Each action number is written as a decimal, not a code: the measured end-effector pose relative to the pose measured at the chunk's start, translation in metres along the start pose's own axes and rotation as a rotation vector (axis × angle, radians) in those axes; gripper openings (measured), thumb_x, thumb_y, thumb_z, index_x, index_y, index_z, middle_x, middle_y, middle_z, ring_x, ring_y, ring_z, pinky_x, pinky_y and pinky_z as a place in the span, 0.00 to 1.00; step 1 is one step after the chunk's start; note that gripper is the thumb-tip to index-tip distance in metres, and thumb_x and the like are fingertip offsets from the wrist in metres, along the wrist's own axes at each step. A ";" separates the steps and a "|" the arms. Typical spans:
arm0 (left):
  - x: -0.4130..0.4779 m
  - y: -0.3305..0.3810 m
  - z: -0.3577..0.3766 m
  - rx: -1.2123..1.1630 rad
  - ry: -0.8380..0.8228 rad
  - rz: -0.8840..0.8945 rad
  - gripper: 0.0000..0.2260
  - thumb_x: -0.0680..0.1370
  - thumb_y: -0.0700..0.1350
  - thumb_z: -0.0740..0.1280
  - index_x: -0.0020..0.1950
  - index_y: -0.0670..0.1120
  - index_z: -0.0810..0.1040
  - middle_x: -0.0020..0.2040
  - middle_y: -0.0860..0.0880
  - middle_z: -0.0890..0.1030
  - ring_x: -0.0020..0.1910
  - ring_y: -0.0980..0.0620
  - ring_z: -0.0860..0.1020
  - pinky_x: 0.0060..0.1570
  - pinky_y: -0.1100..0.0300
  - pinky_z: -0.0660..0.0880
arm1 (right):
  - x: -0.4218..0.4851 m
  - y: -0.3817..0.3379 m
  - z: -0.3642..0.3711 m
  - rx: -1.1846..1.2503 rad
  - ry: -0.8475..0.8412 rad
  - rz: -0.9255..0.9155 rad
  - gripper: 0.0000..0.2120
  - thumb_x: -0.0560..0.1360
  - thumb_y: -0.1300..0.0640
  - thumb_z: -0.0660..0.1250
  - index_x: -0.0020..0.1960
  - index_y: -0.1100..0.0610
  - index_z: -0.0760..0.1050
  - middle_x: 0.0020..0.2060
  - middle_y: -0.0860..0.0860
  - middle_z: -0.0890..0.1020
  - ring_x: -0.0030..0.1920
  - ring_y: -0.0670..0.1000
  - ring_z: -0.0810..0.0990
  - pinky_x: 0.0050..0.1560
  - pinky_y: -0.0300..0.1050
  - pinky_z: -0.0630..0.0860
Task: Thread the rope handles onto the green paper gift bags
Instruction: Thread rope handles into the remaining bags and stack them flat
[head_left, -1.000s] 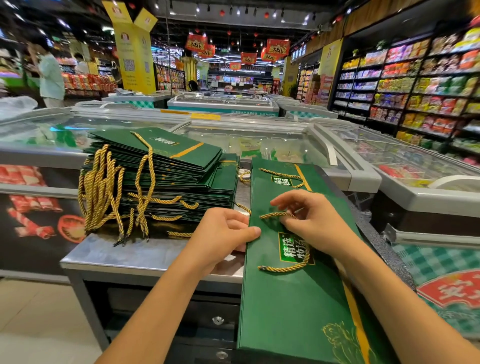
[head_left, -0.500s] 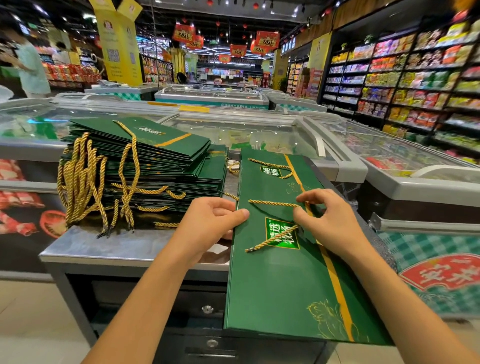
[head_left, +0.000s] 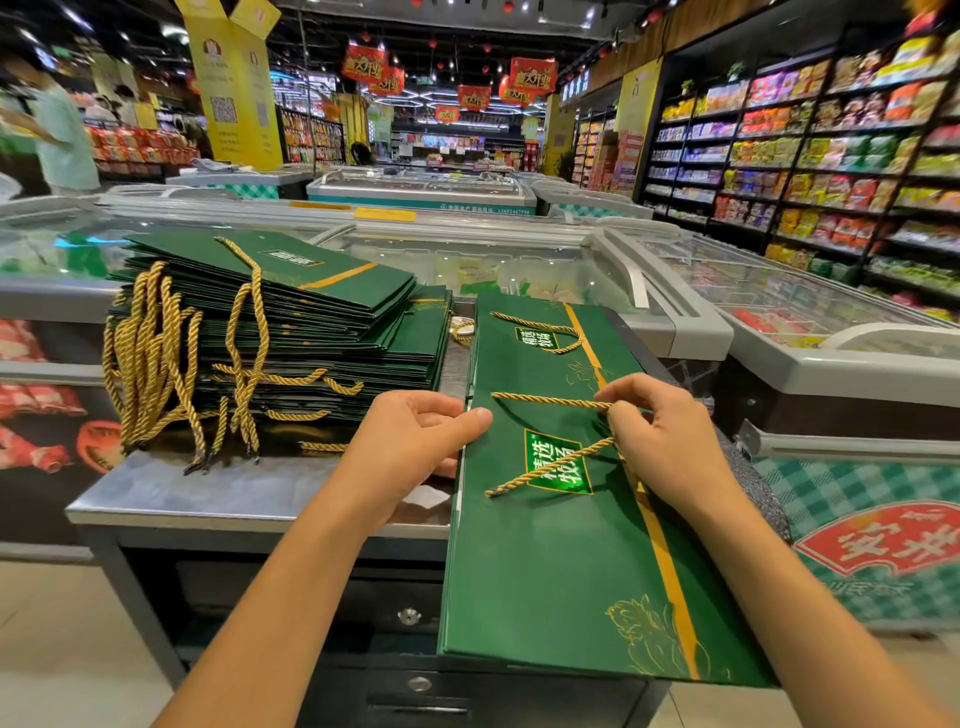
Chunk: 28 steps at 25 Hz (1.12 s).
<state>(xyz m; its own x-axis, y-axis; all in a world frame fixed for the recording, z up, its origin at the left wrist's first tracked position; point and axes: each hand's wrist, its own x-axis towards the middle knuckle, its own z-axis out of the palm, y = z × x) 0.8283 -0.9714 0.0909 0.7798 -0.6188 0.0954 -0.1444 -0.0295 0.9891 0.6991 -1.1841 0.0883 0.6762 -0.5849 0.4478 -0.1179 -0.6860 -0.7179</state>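
While the left hand (head_left: 415, 441) grips the left edge of the near green bag (head_left: 545, 566), the right hand (head_left: 670, 441) pinches one gold rope (head_left: 550, 400) on it; a second bag (head_left: 524, 364) lies beyond, one stack (head_left: 311, 332) at left.

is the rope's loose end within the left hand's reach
Probably yes: the rope's loose end lies bare on the bag near the left hand, nothing between; that hand grips the bag's edge.

Single head-worn view looks forward and down, close over the counter (head_left: 249, 493)
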 end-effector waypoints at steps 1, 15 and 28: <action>0.000 0.000 0.000 0.006 0.001 0.001 0.12 0.77 0.46 0.73 0.56 0.40 0.81 0.44 0.46 0.88 0.46 0.49 0.86 0.44 0.56 0.81 | 0.000 0.001 0.000 0.000 -0.004 -0.003 0.11 0.77 0.62 0.63 0.47 0.49 0.82 0.40 0.48 0.84 0.33 0.48 0.77 0.34 0.44 0.74; -0.003 0.004 -0.003 -0.062 0.025 -0.020 0.08 0.79 0.39 0.70 0.55 0.37 0.78 0.40 0.44 0.87 0.35 0.52 0.83 0.34 0.60 0.76 | 0.003 -0.002 -0.011 0.059 -0.162 0.060 0.11 0.71 0.42 0.74 0.51 0.42 0.82 0.49 0.42 0.85 0.52 0.43 0.83 0.59 0.53 0.80; -0.012 0.064 -0.003 -0.226 0.123 0.098 0.07 0.79 0.44 0.70 0.55 0.43 0.82 0.43 0.47 0.87 0.40 0.52 0.85 0.37 0.62 0.79 | -0.023 -0.084 -0.026 0.178 -0.223 0.004 0.15 0.73 0.37 0.73 0.55 0.43 0.79 0.51 0.43 0.83 0.51 0.44 0.82 0.56 0.48 0.79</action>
<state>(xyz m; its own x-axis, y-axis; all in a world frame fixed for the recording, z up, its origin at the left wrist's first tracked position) 0.8113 -0.9635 0.1531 0.8386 -0.5099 0.1915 -0.0943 0.2105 0.9730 0.6746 -1.1242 0.1520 0.8217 -0.4643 0.3304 -0.0048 -0.5853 -0.8108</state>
